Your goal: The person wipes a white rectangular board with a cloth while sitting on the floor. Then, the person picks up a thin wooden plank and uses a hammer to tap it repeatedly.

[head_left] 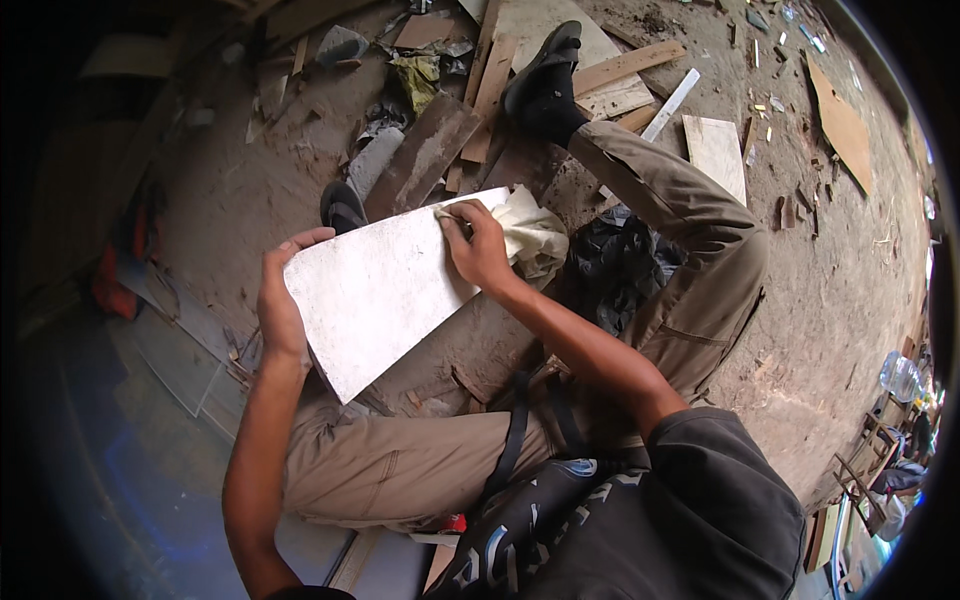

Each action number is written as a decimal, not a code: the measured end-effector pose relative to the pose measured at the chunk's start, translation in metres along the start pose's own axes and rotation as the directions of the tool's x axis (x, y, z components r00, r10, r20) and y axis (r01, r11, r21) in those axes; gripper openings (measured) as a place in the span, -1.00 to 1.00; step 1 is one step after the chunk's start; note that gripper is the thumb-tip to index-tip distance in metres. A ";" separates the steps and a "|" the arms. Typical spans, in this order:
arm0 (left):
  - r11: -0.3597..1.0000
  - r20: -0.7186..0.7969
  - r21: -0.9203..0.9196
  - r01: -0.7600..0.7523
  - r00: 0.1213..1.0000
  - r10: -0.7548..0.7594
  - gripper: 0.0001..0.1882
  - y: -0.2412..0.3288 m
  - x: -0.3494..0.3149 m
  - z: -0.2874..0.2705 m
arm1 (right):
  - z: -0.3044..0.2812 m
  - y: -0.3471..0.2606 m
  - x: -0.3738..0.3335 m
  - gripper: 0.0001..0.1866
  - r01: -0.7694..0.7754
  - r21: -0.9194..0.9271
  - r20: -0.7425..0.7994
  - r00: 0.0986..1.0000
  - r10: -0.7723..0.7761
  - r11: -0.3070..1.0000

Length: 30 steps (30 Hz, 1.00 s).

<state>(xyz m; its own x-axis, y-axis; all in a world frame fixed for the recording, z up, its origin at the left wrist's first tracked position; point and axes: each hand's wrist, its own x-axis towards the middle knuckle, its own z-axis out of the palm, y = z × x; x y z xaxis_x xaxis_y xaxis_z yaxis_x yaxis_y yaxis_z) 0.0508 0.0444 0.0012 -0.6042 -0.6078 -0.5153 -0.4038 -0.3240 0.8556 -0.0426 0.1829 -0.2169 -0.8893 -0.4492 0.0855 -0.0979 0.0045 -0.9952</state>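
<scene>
A flat white board (375,290), scuffed and speckled with dirt, is tilted above my lap. My left hand (283,295) grips its left edge, with the fingers over the top corner and the palm along the side. Near the board's upper right, my right hand (477,245) is closed on a crumpled cream cloth (530,235) and presses it to the white face. Much of the cloth hangs loose past the board's right end. The underside of the board is hidden.
Wood offcuts (625,68) and a dirty brown plank (420,155) litter the ground ahead. A black plastic bag (622,265) lies between my legs. To the left are glass-like sheets (170,350). A clear plastic bottle (900,378) is at the far right.
</scene>
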 end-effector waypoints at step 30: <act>1.000 -0.013 -0.012 -0.003 1.000 0.003 -0.45 -0.001 0.002 -0.008 | 0.002 -0.007 -0.015 -0.84 -0.023 0.029 -0.095 0.995 0.025 0.999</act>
<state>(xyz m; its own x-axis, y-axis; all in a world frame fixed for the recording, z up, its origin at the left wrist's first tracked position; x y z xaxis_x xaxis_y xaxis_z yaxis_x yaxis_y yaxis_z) 0.0553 0.0378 0.0000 -0.5967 -0.6180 -0.5119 -0.3935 -0.3306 0.8578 -0.0275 0.1882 -0.2115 -0.9298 -0.3623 0.0643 -0.0645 -0.0114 -0.9979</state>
